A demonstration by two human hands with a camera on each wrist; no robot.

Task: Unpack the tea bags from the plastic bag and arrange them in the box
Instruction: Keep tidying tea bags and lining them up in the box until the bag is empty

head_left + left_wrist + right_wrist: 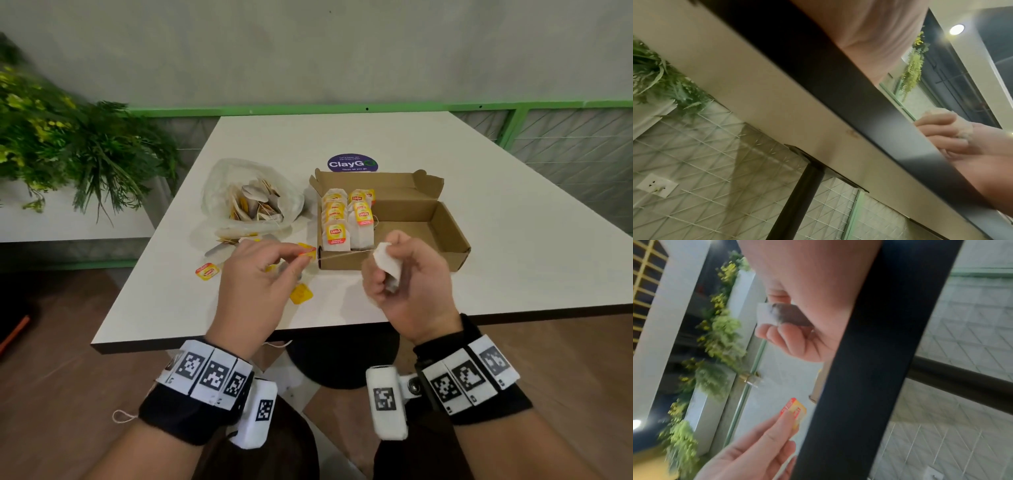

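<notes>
Head view evenly lit, soft shadows cast on the white table; edges bent by wide-angle distortion. Wrist views motion-blurred, dimmer; glare seen from a ceiling lamp.

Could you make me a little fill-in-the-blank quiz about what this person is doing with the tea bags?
1. The right hand grips a white ____.
2. The left hand pinches its yellow ____, the string pulled taut between the hands.
3. Tea bags already arranged stand in the ____ part of the cardboard box.
4. The plastic bag lies to the ____ of the box.

Missing words: tea bag; tag; left; left
</notes>
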